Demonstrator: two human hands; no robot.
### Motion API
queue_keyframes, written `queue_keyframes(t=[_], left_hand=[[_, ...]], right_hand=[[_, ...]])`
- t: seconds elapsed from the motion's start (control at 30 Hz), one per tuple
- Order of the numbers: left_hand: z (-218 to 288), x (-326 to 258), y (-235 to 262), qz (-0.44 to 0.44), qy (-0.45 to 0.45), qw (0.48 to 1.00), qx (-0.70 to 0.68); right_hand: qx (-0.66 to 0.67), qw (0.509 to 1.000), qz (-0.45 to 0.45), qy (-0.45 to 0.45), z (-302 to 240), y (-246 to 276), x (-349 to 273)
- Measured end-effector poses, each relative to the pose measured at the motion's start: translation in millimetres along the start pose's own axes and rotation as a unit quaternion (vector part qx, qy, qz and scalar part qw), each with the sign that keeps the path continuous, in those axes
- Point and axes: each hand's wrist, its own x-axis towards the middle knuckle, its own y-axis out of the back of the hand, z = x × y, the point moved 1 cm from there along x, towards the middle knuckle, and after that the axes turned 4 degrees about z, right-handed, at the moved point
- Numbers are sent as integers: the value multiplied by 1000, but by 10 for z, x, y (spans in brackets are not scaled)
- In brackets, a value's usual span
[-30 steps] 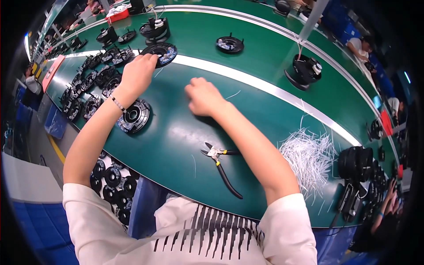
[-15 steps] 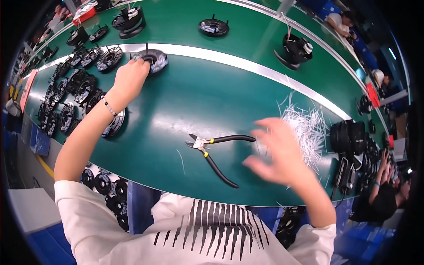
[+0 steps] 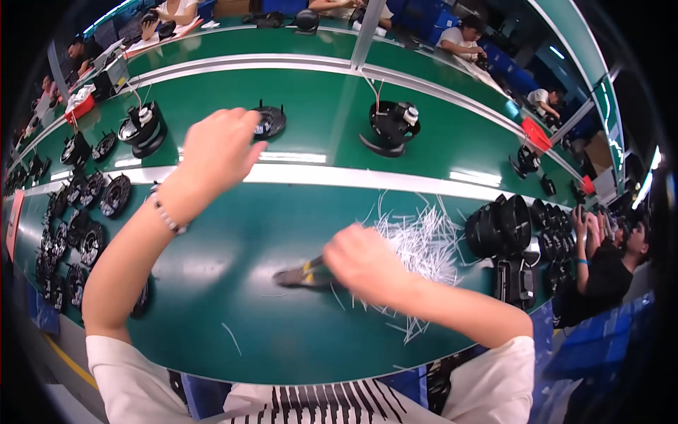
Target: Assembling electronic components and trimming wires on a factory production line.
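Ring parts [image 3: 92,244]: black, ridged, clustered.
Left hand [image 3: 219,148]: fingers bent beside flat black disc [image 3: 274,121]; grasp cannot be told.
Pliers [image 3: 291,277]: yellow-banded, motion-blurred; loose on the table earlier, now in the right hand, left of its knuckles.
Right hand [image 3: 364,261]: clenched around the handles.
Strips [image 3: 424,247]: thin, white, heaped.
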Motion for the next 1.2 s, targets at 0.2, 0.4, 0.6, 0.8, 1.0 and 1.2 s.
queue_keyframes(t=[0.2,0.4,0.6,0.8,1.0,1.2], left_hand=[[437,1123,-952,19,-63,973,-223],[1139,1858,-1970,-16,-147,978,-145],[1148,2116,-2016,5,-141,980,-138],[1144,2179,-1996,-44,-110,971,-210],[1253,2231,-1971,-80,-147,964,-205],[1326,2258,-1924,-102,-143,960,-219]], right_hand=[[-77,917,66,-385,1392,653,-110],[-116,877,27,-466,1926,451,-389],[-164,882,51,-440,2160,341,-329],[-189,890,28,-413,2263,216,-183],[-183,879,6,-440,2228,178,-231],[-195,867,22,-457,2232,211,-344]])
